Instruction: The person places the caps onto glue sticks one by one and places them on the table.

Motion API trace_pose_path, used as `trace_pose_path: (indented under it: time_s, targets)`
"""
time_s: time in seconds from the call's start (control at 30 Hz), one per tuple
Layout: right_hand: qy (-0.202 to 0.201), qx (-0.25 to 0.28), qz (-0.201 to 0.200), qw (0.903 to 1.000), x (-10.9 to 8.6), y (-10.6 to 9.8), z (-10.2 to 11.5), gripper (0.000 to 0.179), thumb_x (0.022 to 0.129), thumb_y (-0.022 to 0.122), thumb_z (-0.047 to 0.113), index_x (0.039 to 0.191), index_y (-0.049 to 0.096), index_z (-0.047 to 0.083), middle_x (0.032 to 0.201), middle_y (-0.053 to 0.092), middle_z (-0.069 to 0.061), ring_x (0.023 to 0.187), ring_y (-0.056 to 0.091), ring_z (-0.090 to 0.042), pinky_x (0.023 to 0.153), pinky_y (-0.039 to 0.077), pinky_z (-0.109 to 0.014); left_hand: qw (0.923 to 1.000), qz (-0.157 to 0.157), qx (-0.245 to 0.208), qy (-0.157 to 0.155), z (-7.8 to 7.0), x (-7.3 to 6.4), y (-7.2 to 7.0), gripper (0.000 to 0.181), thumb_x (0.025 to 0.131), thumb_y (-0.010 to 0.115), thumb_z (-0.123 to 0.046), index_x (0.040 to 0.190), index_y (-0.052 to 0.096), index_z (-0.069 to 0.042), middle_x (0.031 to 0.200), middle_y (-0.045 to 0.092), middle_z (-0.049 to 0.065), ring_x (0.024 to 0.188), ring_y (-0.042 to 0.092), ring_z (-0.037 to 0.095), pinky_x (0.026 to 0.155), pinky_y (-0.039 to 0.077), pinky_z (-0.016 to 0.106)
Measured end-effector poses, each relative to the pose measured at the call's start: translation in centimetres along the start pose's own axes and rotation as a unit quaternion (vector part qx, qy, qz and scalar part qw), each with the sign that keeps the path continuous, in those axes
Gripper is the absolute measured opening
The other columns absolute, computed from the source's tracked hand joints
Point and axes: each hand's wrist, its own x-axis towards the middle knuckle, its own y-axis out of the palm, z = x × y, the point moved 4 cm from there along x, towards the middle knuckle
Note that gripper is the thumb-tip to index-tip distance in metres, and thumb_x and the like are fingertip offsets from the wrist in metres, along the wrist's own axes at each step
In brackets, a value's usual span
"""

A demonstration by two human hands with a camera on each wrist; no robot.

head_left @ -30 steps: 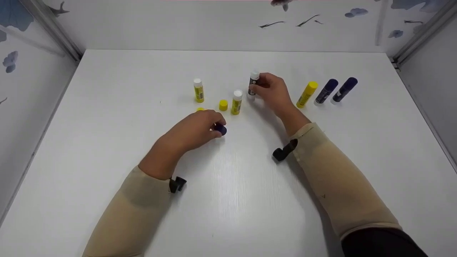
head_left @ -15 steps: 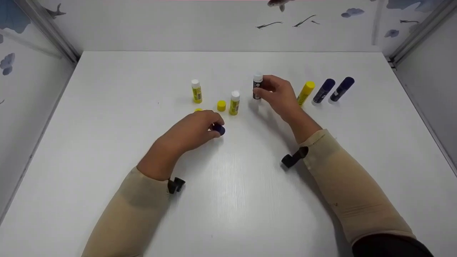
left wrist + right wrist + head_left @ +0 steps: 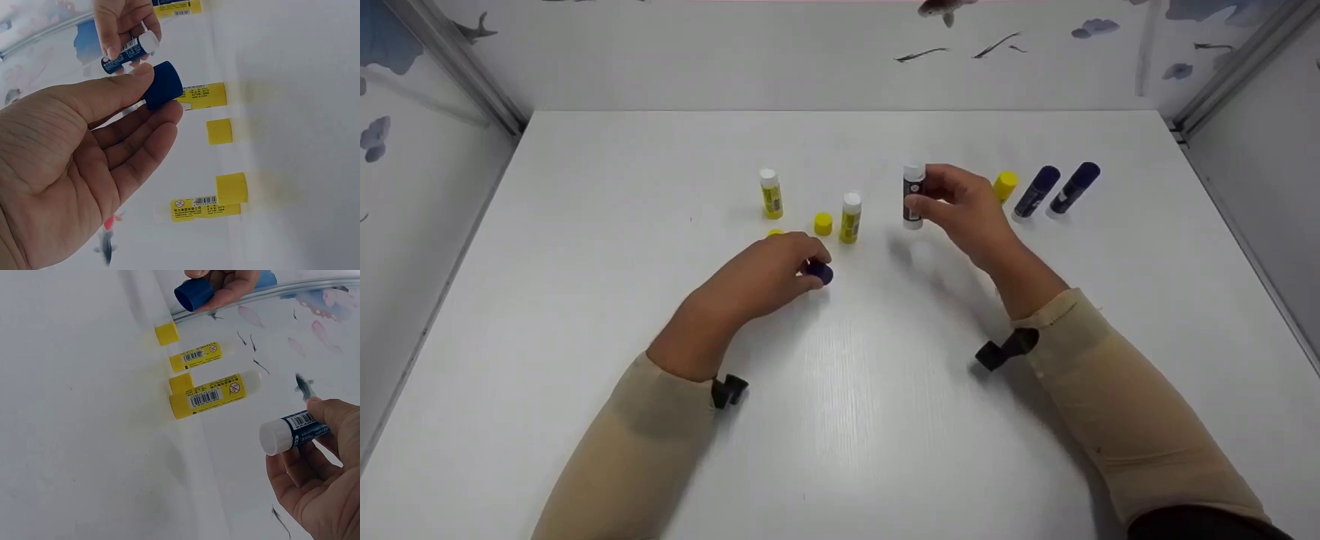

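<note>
Closest to me, my beige sleeves (image 3: pixel 637 442) reach over the white table (image 3: pixel 847 435) on the near side of the middle stick (image 3: pixel 850 221), a yellow one standing white end up. Just to the near left of that stick, my left hand (image 3: pixel 761 274) pinches a blue cap (image 3: pixel 823 274) between thumb and fingers. Left of the stick are two loose yellow caps: one cap (image 3: pixel 823 224) just beside it, the other cap (image 3: pixel 232 188) farther off, mostly hidden behind my hand in the head view. To its right, my right hand (image 3: pixel 971 214) has thumb and fingers clamped on a blue stick (image 3: pixel 913 187), upright and off the table. Farther right stands a yellow-capped stick (image 3: pixel 1006 181), partly behind that hand, then two dark blue sticks (image 3: pixel 1036 192). Left of the middle stick and farther back stands another yellow stick (image 3: pixel 772 196). Beyond it all is a fish-printed wall (image 3: pixel 720 56).
</note>
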Motion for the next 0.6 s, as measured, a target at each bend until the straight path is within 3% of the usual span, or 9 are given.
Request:
trace_pose_path:
  time_s: [0.33,0.6]
  targets:
    - [-0.059,-0.04,0.029,0.997,-2.7,-0.3,0.0,0.038,0.095,0.077,0.019,0.133,0.069,0.018,0.12,0.07,-0.003,0.112,0.065,-0.017,0.096,0.057,-0.024,0.9998,-0.007,0.002,0.02,0.1,0.1,0.0,0.032,0.1,0.071,-0.017,0.131,0.068,-0.01,0.125,0.069,0.004,0.114,0.065,0.022,0.105,0.054,0.04]
    - [-0.16,-0.089,0.053,0.9817,-4.1,0.0,0.4,0.037,0.093,0.078,0.01,0.129,0.072,0.017,0.115,0.068,-0.001,0.106,0.066,-0.014,0.094,0.057,-0.02,0.9999,-0.01,0.002,0.006,0.1,0.2,0.2,0.033,0.1,0.072,-0.018,0.132,0.068,-0.012,0.126,0.069,0.004,0.115,0.064,0.021,0.107,0.054,0.039]
